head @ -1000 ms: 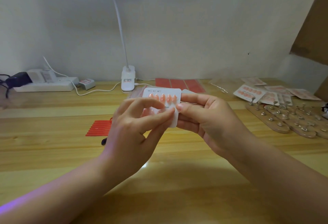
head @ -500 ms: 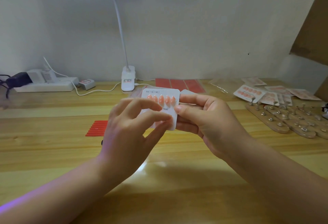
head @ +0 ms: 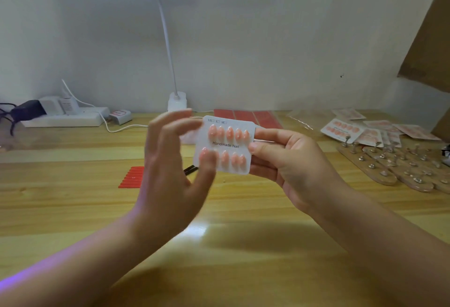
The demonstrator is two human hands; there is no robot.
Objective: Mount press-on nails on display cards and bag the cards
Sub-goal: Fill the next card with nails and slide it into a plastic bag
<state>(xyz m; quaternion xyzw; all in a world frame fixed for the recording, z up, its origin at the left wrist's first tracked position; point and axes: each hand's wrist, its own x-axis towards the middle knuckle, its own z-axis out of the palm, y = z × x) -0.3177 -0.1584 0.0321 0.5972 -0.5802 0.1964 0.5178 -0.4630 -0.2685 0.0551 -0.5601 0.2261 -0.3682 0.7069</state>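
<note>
A white display card (head: 225, 145) printed "Handmade Nail" carries two rows of pink press-on nails. My right hand (head: 289, 163) pinches its right edge between thumb and fingers and holds it upright above the wooden desk (head: 73, 209). My left hand (head: 170, 168) hovers at the card's left side with fingers spread and loosely bent; its thumb tip overlaps the card's lower left corner, and whether it touches the card there is unclear. Part of the lower row is hidden behind that thumb.
Finished cards (head: 343, 129) and clear bags (head: 304, 118) lie at the back right, beside wooden boards with metal nail stands (head: 394, 168). Red adhesive sheets (head: 248, 117) lie behind the card, red strips (head: 132, 177) on the left. A lamp base (head: 177, 102) and power strip (head: 65, 118) stand along the wall.
My left hand has let go of the card's front and opened away to the left, uncovering the lower row of nails. My right hand keeps holding the card.
</note>
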